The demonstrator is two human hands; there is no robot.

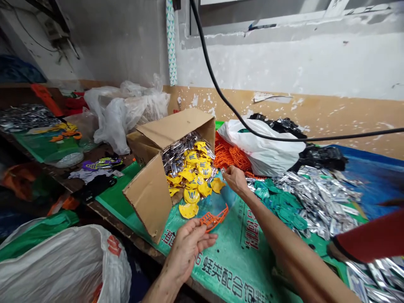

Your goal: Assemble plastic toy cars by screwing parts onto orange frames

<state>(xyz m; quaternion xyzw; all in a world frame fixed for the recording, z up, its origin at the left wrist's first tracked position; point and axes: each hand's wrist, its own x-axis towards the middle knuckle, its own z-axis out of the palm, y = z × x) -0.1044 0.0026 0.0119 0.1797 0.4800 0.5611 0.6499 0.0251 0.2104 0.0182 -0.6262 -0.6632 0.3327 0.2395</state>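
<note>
On the green-covered desk (pixel 233 261), the left hand (pixel 187 248) pinches an orange plastic frame (pixel 213 219) by its edge — kept free for handling — while the right hand (pixel 235 179) nips a silver piece (pixel 223 170) beside the tipped cardboard box (pixel 158 168) spilling yellow parts (pixel 192 176)

I'm seeing even, soft daylight, brightest on the white wall (pixel 284 63). Glare sparkles off the silver packets (pixel 325 202). The lower left corner sits dim. Straight lines bow at the edges, and the red sleeve (pixel 372 237) blurs at right.

red sleeve (pixel 372 240) cut off right, blurred
</note>
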